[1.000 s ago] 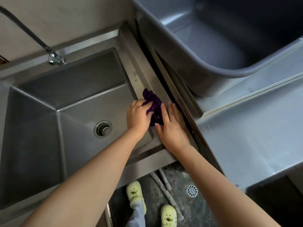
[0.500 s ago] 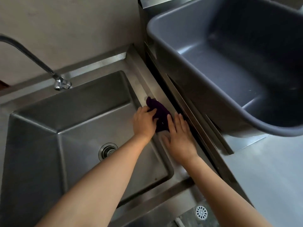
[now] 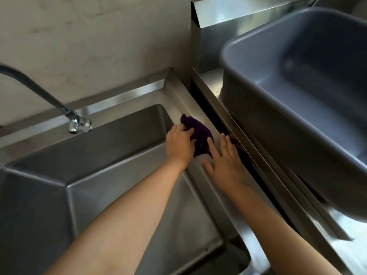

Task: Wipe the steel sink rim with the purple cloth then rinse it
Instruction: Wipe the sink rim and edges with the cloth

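While both hands are pressing the purple cloth (image 3: pixel 198 133) onto the sink rim (image 3: pixel 193 108) at right, left hand (image 3: pixel 179 144) is curling over it and right hand (image 3: pixel 224 161) is lying flat, fingers spread. Grey tub (image 3: pixel 297 108) on the table (image 3: pixel 325 233) is crowding the right side; faucet (image 3: pixel 76 121) is sitting well apart at left.

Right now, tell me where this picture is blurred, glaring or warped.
Head view: the tap and the near edge of the grey tub are smeared by motion; soft glare lies on the sink rim behind the basin; the wide lens bows the straight edges; both hands and the purple cloth stay fairly sharp.
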`<state>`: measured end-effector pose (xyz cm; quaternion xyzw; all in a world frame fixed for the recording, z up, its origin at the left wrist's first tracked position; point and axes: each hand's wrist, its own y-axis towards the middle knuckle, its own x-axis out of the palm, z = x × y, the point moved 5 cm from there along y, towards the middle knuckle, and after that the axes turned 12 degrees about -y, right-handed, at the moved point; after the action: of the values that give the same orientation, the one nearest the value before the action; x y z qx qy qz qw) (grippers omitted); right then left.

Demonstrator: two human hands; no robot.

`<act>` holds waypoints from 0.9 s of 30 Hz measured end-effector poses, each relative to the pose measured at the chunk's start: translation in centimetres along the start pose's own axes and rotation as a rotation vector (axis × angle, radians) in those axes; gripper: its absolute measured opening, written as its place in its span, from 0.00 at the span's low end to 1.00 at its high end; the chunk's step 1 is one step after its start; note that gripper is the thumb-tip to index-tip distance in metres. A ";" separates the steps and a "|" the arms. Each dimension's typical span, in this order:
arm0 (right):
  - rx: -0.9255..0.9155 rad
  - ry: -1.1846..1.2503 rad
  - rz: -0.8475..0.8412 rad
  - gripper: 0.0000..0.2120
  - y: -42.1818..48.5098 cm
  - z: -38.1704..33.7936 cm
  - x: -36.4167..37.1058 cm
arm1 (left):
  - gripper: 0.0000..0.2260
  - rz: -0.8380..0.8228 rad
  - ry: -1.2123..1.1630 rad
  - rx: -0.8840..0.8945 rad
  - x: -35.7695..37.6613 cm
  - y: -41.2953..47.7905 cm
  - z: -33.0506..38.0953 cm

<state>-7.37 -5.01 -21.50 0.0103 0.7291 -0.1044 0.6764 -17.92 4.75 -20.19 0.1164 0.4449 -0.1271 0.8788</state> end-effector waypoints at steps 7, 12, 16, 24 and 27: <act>-0.026 -0.029 0.029 0.33 2.4 -1.0 -0.2 | 0.15 0.002 0.003 -0.007 -0.2 2.1 -1.2; -0.042 -0.029 0.031 0.34 4.4 -1.6 -0.4 | 0.14 0.020 0.009 0.011 -0.6 3.6 -1.9; -0.045 -0.017 0.019 0.33 6.4 -2.1 -0.6 | 0.13 0.044 0.004 0.012 -1.0 5.1 -2.7; -0.062 0.019 0.021 0.33 10.8 -3.1 -1.2 | 0.14 0.056 -0.001 -0.022 -1.7 8.6 -4.3; -0.057 0.031 0.024 0.34 12.3 -3.6 -1.4 | 0.15 0.063 -0.005 -0.040 -2.0 9.9 -5.0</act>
<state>-8.91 7.78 -21.56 0.0011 0.7419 -0.0753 0.6662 -19.57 15.87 -20.54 0.1126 0.4414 -0.0905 0.8856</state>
